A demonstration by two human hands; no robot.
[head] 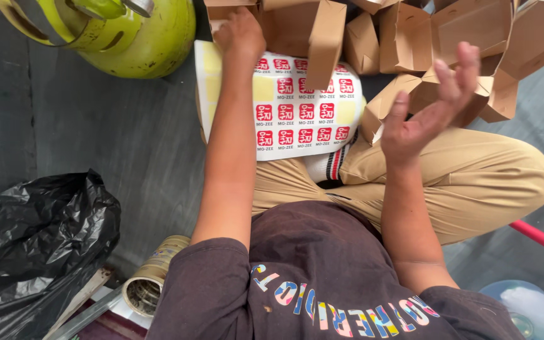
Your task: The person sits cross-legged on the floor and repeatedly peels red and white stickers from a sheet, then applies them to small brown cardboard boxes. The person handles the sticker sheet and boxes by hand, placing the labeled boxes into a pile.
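Just under left hand (240,33), sticker sheet (297,107).

Left hand (240,34): stretched forward, resting on a brown cardboard box (297,28) above the sticker sheet.
Right hand (432,104): raised, palm up, fingers spread, holding nothing.
Sticker sheet (297,113): yellow, rows of red square stickers, lying on the lap.
Folded boxes (473,44): piled near the right hand.
Gas cylinder (127,31): green, upper left.
Black bag (33,233): lower left.
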